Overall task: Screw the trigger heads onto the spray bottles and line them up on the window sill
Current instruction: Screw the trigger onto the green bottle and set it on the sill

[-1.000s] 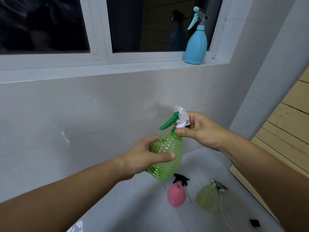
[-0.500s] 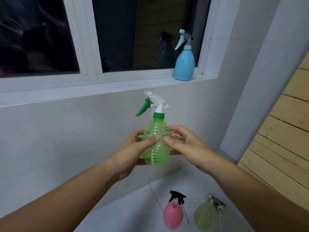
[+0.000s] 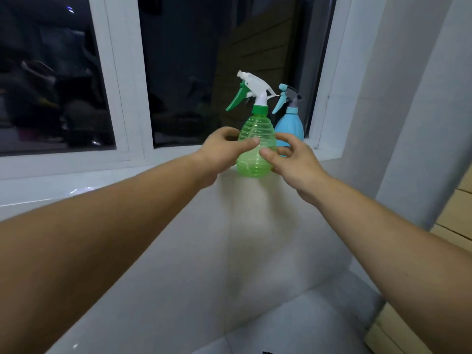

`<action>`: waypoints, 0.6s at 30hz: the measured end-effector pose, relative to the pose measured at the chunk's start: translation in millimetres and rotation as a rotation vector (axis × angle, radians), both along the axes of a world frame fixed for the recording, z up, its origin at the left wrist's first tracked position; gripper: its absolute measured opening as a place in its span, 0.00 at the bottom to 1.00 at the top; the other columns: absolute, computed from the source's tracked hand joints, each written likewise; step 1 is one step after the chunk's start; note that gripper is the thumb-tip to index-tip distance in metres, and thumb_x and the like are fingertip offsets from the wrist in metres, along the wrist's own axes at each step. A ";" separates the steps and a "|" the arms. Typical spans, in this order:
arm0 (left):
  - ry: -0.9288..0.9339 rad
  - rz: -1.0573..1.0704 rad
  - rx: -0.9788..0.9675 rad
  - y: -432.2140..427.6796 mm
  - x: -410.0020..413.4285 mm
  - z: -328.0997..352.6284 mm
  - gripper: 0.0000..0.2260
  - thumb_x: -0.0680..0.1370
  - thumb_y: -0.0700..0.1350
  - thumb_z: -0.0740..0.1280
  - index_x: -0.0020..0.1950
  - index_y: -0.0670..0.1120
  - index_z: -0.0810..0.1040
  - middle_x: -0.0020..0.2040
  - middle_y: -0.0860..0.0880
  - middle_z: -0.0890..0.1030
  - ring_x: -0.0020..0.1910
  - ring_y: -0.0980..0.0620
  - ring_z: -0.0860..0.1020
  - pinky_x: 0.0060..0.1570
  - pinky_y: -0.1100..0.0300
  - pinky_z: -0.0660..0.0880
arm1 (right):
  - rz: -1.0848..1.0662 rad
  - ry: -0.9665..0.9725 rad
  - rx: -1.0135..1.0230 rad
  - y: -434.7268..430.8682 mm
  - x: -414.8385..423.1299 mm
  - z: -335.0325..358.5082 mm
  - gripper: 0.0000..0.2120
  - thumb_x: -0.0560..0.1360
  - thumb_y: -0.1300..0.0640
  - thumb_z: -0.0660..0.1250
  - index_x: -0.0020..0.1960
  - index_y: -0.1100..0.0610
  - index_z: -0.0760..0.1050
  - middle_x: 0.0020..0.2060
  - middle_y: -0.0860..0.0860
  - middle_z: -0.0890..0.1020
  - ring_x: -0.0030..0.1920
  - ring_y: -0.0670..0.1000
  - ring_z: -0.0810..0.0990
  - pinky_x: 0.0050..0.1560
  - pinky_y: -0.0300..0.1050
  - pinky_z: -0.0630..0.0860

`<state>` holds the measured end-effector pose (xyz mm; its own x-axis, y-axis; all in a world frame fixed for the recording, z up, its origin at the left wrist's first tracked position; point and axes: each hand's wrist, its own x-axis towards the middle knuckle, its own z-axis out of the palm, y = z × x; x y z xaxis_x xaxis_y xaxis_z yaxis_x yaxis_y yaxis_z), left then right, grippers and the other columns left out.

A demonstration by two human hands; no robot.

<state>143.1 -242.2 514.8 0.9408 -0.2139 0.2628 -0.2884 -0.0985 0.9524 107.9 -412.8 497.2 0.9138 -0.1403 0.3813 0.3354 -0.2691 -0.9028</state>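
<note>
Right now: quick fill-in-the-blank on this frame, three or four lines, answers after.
1. Both hands hold the ____ spray bottle by its body.
2. The left hand and right hand bring it to the window ____.
3. The bottle already standing there is ____.
4. The held bottle's trigger lever is ____.

Answers: green; sill; blue; green

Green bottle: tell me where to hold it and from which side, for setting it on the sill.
Hold the green bottle at its wide ribbed belly, one hand from each side: left hand, right hand. It stands upright, the ribs probably help grip, and the trigger head juts out on top, awkward to hold.
</note>
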 end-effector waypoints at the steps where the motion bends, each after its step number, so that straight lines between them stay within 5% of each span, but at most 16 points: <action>1: 0.002 -0.001 -0.014 -1.8 10.6 2.4 0.35 0.68 0.53 0.79 0.71 0.41 0.77 0.62 0.42 0.85 0.59 0.44 0.85 0.65 0.44 0.81 | -0.005 -0.004 -0.004 0.4 11.2 3.0 0.24 0.72 0.51 0.74 0.65 0.50 0.71 0.53 0.53 0.83 0.52 0.52 0.84 0.57 0.52 0.81; 6: 0.051 -0.001 -0.006 -0.1 49.0 0.8 0.19 0.78 0.47 0.76 0.66 0.41 0.80 0.61 0.40 0.86 0.60 0.42 0.86 0.65 0.46 0.81 | 0.010 -0.017 -0.035 3.6 51.1 1.4 0.23 0.72 0.54 0.75 0.65 0.54 0.74 0.47 0.55 0.86 0.47 0.54 0.87 0.54 0.56 0.82; 11: 0.056 0.002 0.005 5.6 72.2 -6.2 0.18 0.78 0.47 0.75 0.66 0.42 0.80 0.59 0.43 0.87 0.56 0.45 0.87 0.56 0.55 0.83 | 0.033 -0.039 -0.067 7.5 70.6 -4.7 0.20 0.72 0.56 0.74 0.62 0.54 0.75 0.44 0.53 0.87 0.43 0.50 0.87 0.47 0.46 0.83; 18: 0.041 0.017 0.019 3.7 85.3 -10.0 0.22 0.76 0.48 0.78 0.67 0.42 0.80 0.60 0.43 0.87 0.57 0.45 0.87 0.63 0.48 0.82 | 0.017 -0.051 -0.081 4.8 83.3 -9.6 0.24 0.72 0.55 0.75 0.65 0.54 0.73 0.48 0.53 0.86 0.46 0.50 0.86 0.47 0.44 0.82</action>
